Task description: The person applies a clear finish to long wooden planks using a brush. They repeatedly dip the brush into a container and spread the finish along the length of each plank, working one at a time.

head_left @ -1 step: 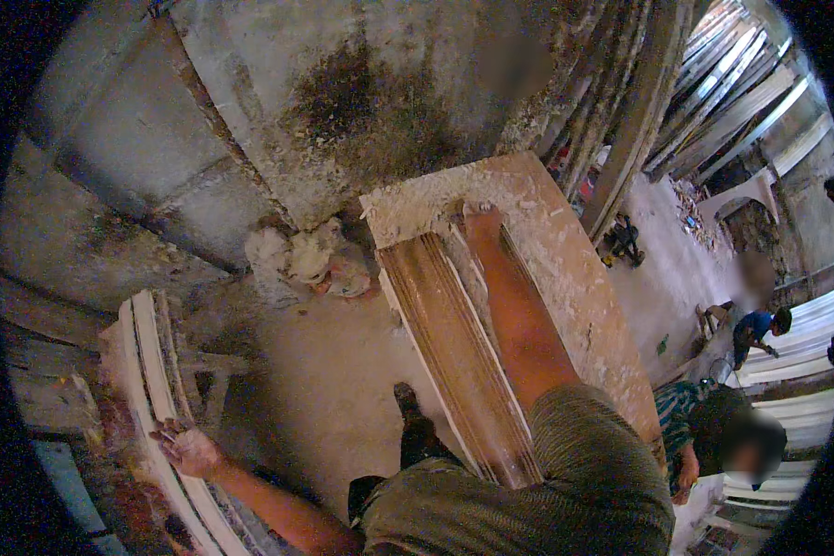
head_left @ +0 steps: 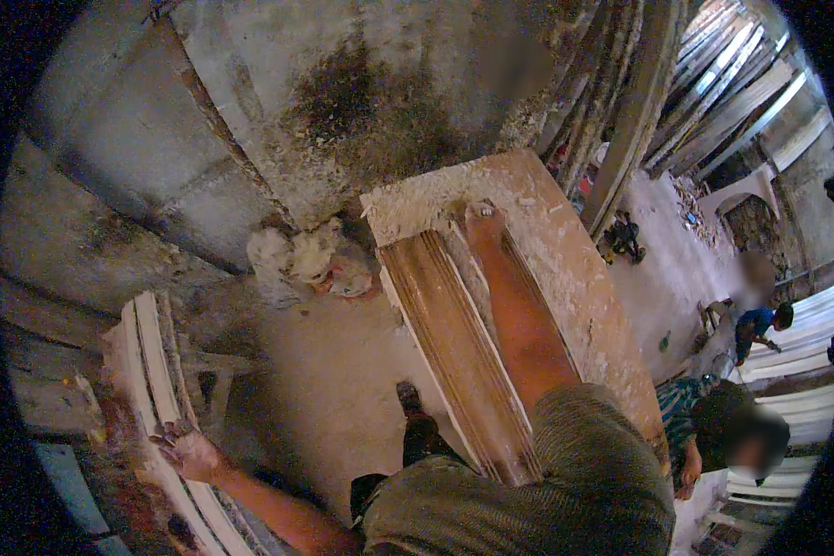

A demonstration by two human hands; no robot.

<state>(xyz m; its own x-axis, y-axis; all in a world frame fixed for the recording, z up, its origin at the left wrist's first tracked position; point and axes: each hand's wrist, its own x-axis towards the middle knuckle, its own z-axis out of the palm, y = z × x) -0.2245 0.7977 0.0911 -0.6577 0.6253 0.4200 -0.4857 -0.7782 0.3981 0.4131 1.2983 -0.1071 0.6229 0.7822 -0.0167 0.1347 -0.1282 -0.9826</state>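
My left hand (head_left: 193, 454) is at the left, palm partly turned up and fingers apart, over pale, long moulding strips (head_left: 148, 357). It grips nothing; whether it touches them is unclear. At the far end of a dusty board-topped table (head_left: 579, 250), my right hand (head_left: 485, 221) has its fingers curled down. Under my right forearm lies a long ridged piece, mostly hidden, and what the fingers hold cannot be made out. Beside that arm, a brown grooved mould (head_left: 459, 357) with pale edges runs along the table's left side toward my body.
A dusty bundle of sacks (head_left: 310, 264) lies on the floor by the stained wall (head_left: 371, 102). Tall boards (head_left: 625, 120) lean at the back right. Two people work at the right, one in a patterned sleeve (head_left: 678, 422) close to the table, beside long white strips (head_left: 802, 422).
My right hand's fingers look more curled than before, at nearly the same place. My left hand has barely shifted. The person in blue at the right has moved slightly.
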